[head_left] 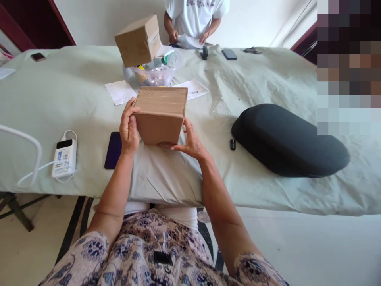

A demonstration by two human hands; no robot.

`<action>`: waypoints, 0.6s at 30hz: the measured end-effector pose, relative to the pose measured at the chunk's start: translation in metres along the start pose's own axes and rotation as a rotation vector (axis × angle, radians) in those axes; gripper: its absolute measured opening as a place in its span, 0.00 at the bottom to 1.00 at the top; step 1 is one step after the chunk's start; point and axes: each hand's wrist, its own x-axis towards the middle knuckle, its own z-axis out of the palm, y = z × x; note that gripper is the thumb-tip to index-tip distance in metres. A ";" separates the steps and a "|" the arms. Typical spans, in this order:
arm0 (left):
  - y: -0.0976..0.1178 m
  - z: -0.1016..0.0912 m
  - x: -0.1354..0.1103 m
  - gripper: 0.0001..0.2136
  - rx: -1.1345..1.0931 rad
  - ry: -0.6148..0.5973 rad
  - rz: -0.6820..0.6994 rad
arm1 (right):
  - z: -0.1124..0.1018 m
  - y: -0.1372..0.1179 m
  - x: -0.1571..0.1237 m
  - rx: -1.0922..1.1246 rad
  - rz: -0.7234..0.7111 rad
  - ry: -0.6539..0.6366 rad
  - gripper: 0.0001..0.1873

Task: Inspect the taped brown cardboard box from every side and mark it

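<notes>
Between my two hands is a brown cardboard box (160,129), its top closed over with shiny tape along the flaps. My left hand (129,129) grips the box's left side, fingertips over the upper edge. On the opposite side my right hand (193,139) holds the lower right corner, thumb along the bottom front edge. Whether the box's underside touches the cloth is hard to see. Just behind it stands a clear plastic basin (175,68) filled with bottles and packaging. A second cardboard box (133,45) rests tilted on the basin's left part.
A dark phone (112,151) and a white power bank (66,157) with a cable lie to the left. On the right are a black padded case (291,141) and a small black object (232,144). Across the table, a person in a white shirt (198,18) holds paper.
</notes>
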 end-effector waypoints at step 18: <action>-0.032 0.037 -0.060 0.68 0.077 -0.142 -0.199 | 0.038 -0.032 -0.001 -0.201 0.055 0.313 0.66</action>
